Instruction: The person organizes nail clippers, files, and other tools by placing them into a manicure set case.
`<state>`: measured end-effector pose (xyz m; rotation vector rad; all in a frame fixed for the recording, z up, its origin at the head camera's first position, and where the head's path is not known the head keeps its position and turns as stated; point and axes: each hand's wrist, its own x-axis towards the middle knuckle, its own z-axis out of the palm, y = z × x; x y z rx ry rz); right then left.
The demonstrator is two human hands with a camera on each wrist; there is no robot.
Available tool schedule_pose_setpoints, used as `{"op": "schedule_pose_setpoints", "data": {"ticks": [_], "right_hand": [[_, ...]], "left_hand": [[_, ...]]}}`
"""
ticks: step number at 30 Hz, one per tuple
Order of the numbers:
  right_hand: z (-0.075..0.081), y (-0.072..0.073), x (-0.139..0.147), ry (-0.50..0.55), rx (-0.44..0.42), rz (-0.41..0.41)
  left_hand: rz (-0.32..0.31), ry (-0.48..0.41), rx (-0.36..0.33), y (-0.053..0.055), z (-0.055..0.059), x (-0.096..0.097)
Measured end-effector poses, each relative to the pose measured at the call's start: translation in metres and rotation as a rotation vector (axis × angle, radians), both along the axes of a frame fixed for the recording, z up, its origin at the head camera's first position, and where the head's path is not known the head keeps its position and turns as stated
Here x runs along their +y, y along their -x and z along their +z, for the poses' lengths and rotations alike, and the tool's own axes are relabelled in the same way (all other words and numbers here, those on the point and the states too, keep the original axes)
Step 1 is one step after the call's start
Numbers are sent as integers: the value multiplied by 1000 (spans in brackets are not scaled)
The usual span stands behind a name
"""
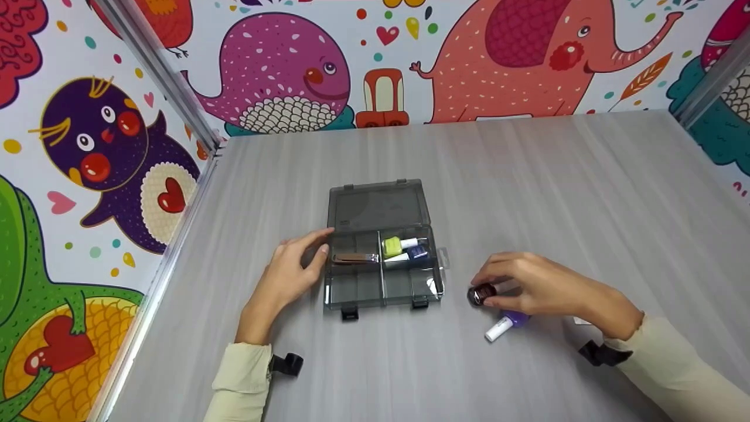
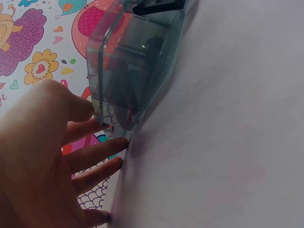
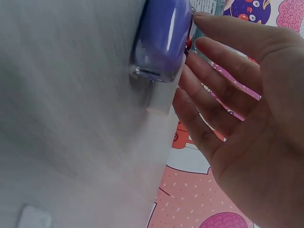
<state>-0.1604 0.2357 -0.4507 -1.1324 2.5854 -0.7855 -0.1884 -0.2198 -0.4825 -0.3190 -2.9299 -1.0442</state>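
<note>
A see-through grey divided box [image 1: 354, 288] lies with its lid [image 1: 378, 205] laid back. Nail clippers [image 1: 354, 258] sit in a left compartment; a yellow nail polish bottle [image 1: 391, 247] and a dark blue one [image 1: 418, 252] share a right compartment. My left hand [image 1: 288, 266] rests at the box's left side, thumb and fingertips by its wall, fingers loosely extended. To the right of the box, my right hand [image 1: 536, 285] pinches a small dark red bottle [image 1: 484, 292] between thumb and fingers. Just below that hand lies a purple nail polish bottle [image 3: 164, 38] with a white cap.
Part of a small white object [image 1: 581, 320] shows beside the right wrist, on the grey wood-look table [image 1: 410, 363]. Printed cartoon panels [image 1: 281, 70] rise at the back and left. Metal posts [image 1: 170, 76] stand at the corners.
</note>
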Motion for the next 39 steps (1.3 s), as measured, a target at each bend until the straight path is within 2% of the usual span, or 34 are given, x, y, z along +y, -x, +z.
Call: {"op": "schedule_pose_setpoints", "data": {"ticks": [9, 15, 22, 33, 39], "right_hand": [[-5, 0, -1, -17, 57, 24], [-5, 0, -1, -20, 22, 17], [-4, 0, -4, -44, 4, 7], [-6, 0, -4, -5, -16, -2], [-6, 0, -4, -11, 8, -15]], "left_hand": [[1, 6, 3, 0, 1, 0], [11, 8, -21, 0, 0, 1], [-4, 1, 25, 1, 0, 1], [-29, -11, 51, 0, -1, 2], [-35, -11, 56, 0, -1, 1]]}}
